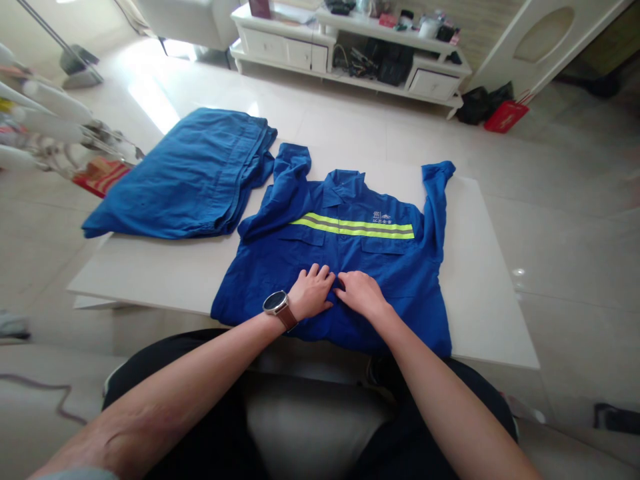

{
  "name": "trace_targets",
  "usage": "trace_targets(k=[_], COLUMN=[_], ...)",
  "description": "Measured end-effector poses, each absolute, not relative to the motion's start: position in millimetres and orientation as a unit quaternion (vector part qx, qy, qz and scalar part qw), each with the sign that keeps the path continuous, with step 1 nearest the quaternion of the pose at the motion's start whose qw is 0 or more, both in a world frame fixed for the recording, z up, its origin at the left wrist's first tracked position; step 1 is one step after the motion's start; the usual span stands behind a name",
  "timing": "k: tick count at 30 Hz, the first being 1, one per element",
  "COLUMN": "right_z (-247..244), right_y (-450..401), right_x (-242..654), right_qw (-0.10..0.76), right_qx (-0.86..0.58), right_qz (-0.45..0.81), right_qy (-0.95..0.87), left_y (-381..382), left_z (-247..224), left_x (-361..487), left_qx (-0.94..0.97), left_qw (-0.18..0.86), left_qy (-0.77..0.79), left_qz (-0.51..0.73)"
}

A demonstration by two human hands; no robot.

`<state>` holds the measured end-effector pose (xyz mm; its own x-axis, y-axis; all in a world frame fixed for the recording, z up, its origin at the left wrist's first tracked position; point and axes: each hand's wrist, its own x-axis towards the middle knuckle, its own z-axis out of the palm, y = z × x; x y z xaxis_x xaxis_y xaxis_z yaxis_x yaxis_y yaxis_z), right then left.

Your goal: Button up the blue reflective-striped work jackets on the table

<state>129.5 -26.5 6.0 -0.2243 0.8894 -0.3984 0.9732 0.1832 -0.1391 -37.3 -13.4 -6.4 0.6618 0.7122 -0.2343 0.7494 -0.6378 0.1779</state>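
A blue work jacket lies front side up, its collar away from me and a yellow-and-grey reflective stripe across the chest. My left hand, with a watch on the wrist, rests on the jacket's front just left of the button line, fingers spread. Close beside it, my right hand has its fingers bent at the front placket, thumb and forefinger about the cloth edge. Whatever sits between those fingertips is too small to make out. Both sleeves point away from me, the left one bunched.
The jacket lies on a white table. Folded blue cloth covers the table's far left part and hangs over its edge. Beyond stand a white TV cabinet and a red bag. A white rack-like object is at left.
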Motion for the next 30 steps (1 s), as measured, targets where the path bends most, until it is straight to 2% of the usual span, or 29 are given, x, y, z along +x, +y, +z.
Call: trace_targets(k=[10, 16, 22, 30], right_z=[14.1, 9.1, 3.9, 2.3], right_y=[-24.6, -21.9, -18.7, -18.1], right_x=[132.5, 136.5, 138.5, 139.5], right_qw=[0.107, 0.051, 0.026, -0.054], right_qx=[0.665, 0.639, 0.606, 0.609], right_qz=[-0.175, -0.212, -0.322, -0.350], right_qy=[0.718, 0.737, 0.727, 0.710], left_y=[-4.9, -2.9, 1.5, 0.8], left_z=[-3.6, -6.4, -11.2, -12.7], left_x=[-34.5, -36.9, -38.5, -36.5], left_qx=[0.898, 0.894, 0.880, 0.876], left_qw=[0.128, 0.144, 0.205, 0.222], left_qy=[0.418, 0.424, 0.429, 0.427], left_qz=[-0.041, -0.020, -0.013, 0.014])
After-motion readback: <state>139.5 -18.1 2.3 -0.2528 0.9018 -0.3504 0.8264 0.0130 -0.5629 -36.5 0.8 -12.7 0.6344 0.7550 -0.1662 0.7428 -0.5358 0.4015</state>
